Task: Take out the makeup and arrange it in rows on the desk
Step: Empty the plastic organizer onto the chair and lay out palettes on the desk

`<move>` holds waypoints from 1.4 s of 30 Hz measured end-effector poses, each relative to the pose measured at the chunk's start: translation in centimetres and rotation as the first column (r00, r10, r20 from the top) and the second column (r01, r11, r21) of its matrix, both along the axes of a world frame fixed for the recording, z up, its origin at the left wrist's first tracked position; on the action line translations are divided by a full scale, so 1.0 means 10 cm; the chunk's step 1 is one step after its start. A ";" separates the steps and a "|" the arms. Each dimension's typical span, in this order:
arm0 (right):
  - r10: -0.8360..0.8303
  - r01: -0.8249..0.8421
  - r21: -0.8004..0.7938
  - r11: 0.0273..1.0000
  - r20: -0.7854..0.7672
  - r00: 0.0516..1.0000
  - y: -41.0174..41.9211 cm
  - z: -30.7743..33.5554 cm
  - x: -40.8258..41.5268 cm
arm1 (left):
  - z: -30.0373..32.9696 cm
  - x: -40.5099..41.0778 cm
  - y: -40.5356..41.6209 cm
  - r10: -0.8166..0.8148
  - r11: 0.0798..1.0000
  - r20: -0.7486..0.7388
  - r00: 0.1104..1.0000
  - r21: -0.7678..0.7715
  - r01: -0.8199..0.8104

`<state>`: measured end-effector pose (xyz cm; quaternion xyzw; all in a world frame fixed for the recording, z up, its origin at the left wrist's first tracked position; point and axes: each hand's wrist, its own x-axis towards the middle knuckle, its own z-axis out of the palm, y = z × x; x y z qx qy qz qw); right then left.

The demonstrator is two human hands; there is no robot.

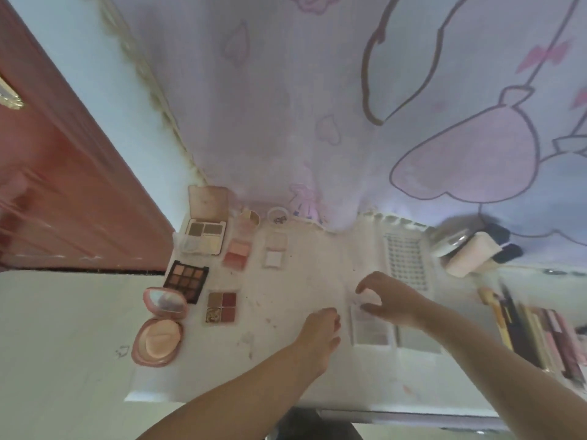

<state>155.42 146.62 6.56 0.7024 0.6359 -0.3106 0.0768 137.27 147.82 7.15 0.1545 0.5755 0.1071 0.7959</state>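
Makeup lies in rows on the white desk (286, 360): an open contour palette (205, 238), a blush palette (237, 254), a pale duo (274, 254), a dark eyeshadow palette (185, 279), a four-pan palette (221, 308) and an open pink powder compact (158, 331). My right hand (392, 300) curves thumb and fingers round the pale top end of a clear case (370, 331) lying on the desk. My left hand (320, 331) hovers just left of that case with its fingers curled, holding nothing.
A white lash tray (408, 262) and a grey flat case (417, 339) lie right of the hands. Brushes and pencils (536, 331) line the right edge. A cream pouch (470, 254) sits at the back right. A small jar (278, 215) stands by the printed curtain (317, 106).
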 end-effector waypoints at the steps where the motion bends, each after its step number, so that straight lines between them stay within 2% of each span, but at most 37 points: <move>1: 0.057 -0.056 -0.027 0.998 0.016 0.998 -0.14 -0.07 0.01 | 0.00 0.08 -0.02 -0.040 0.999 0.001 0.999 0.022 0.040; 4: 0.221 -0.223 -0.005 0.975 0.133 0.966 -0.46 -0.27 -0.07 | 0.01 0.22 -0.07 -0.129 0.988 0.021 0.991 0.087 0.126; 7: 0.244 -0.263 0.139 0.955 0.140 0.960 -0.55 -0.33 -0.13 | -0.01 0.24 -0.09 -0.142 0.982 0.022 0.990 0.127 0.138; 9: 0.172 -0.173 0.196 0.965 0.020 0.985 -0.50 -0.27 -0.18 | -0.03 0.17 -0.03 -0.131 0.981 -0.003 0.991 0.146 0.130; 11: 0.043 -0.005 0.235 0.972 -0.159 0.986 -0.39 -0.15 -0.27 | -0.06 0.04 0.06 -0.135 0.980 -0.012 0.991 0.145 0.136; 12: -0.016 0.079 0.247 0.966 -0.247 0.969 -0.32 -0.08 -0.34 | -0.06 -0.03 0.09 -0.147 0.984 0.038 0.988 0.106 0.142; 14: -0.057 0.156 0.261 0.953 -0.353 0.934 -0.15 0.05 -0.50 | -0.05 -0.19 0.16 -0.095 0.994 0.240 0.966 -0.025 0.104; 16: -0.044 0.161 0.260 0.952 -0.403 0.914 0.01 0.16 -0.67 | -0.02 -0.36 0.23 0.027 0.996 0.397 0.917 -0.085 0.008; 20: -0.031 0.143 0.187 0.972 -0.502 0.864 0.28 0.32 -0.90 | 0.02 -0.66 0.34 0.172 0.985 0.426 0.888 -0.093 -0.147; 24: -0.104 0.126 -0.012 0.992 -0.644 0.758 0.55 0.41 -0.97 | -0.03 -0.97 0.37 0.243 0.968 0.473 0.847 -0.174 -0.180; 26: -0.184 0.149 -0.111 0.983 -0.694 0.696 0.69 0.43 -0.98 | -0.08 -1.08 0.34 0.267 0.960 0.451 0.852 -0.207 -0.191; 28: -0.267 0.238 -0.141 0.961 -0.702 0.660 0.83 0.39 -0.99 | -0.15 -1.13 0.30 0.326 0.938 0.400 0.857 -0.248 -0.241; 30: -0.285 0.291 -0.102 0.951 -0.650 0.705 0.96 0.31 -1.03 | -0.23 -1.15 0.26 0.406 0.904 0.307 0.861 -0.272 -0.329; 34: -0.218 0.246 -0.023 0.969 -0.546 0.809 1.13 0.13 -1.23 | -0.30 -1.24 0.27 0.517 0.835 0.134 0.845 -0.295 -0.464; 38: -0.141 0.171 0.020 0.985 -0.477 0.868 1.22 0.00 -1.45 | -0.23 -1.35 0.32 0.559 0.807 0.094 0.824 -0.292 -0.514; 42: -0.107 0.152 0.060 0.987 -0.463 0.880 1.26 -0.07 -1.62 | -0.13 -1.41 0.36 0.615 0.766 0.067 0.786 -0.286 -0.576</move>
